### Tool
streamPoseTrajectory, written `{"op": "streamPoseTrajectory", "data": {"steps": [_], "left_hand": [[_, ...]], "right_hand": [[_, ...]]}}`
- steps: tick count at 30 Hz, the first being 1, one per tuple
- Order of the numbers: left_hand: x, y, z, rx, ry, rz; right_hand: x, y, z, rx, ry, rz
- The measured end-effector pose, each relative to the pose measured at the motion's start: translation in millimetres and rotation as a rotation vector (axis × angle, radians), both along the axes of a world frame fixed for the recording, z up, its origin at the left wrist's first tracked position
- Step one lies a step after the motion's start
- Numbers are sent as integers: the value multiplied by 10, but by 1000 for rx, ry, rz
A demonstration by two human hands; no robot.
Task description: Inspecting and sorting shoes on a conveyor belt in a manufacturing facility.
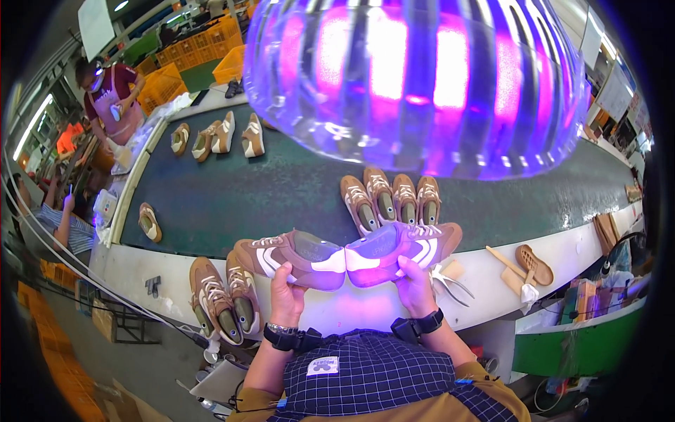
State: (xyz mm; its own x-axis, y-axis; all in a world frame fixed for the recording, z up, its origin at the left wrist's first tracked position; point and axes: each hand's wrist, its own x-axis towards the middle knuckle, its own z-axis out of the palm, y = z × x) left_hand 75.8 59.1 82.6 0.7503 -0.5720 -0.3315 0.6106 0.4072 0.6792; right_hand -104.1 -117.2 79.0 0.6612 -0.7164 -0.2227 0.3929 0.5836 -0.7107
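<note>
We observe a green belt (281, 190) bordered by the white surface (169, 273). Four brown shoes (383, 193) sit by the belt's near edge. Over the surface's near edge, heels touching, we grip the left shoe (292, 260) in our left hand's (286, 295) fingers, the right shoe (394, 246) in our right hand's (418, 287). Pliers (443, 276) lie near that edge.

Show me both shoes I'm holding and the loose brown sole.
Left-hand shoe (288, 257), head view: side of the upper.
Right-hand shoe (387, 257), head view: side of the upper.
Brown sole (535, 265), head view: middle of its face.
</note>
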Motion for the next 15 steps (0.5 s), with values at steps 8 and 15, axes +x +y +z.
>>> {"op": "streamPoseTrajectory", "data": {"steps": [8,15], "left_hand": [[-26,33,5,-21,18,19],[-9,117,-322,-194,132,-131]], "right_hand": [[22,40,-19,56,-14,17],[-157,2,-72,243,-121,148]]}}
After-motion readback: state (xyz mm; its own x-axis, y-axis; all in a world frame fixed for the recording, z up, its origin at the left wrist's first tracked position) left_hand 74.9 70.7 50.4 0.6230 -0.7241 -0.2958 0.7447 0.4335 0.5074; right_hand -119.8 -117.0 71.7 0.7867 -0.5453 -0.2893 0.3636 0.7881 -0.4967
